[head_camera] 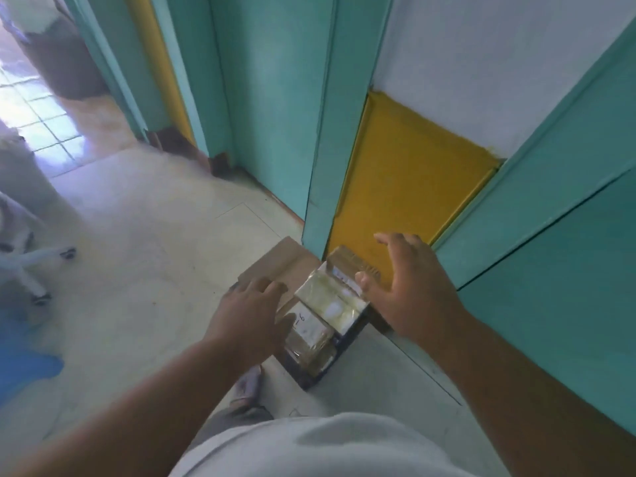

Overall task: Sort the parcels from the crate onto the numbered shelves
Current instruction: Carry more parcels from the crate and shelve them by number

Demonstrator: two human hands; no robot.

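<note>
White cloth shirt (pixel 344 445); taped boxy parcels (pixel 330 304).

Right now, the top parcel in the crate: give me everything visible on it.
The top parcel is a flat rectangular packet wrapped in glossy clear tape or film, pale cream, with glare on its face and a white label strip along its far edge. It lies tilted across the other parcels in the dark crate, highest in the stack. The left hand and right hand hover on either side, fingers spread; whether the right thumb touches it cannot be told. Its label writing is too blurred to read.
</note>
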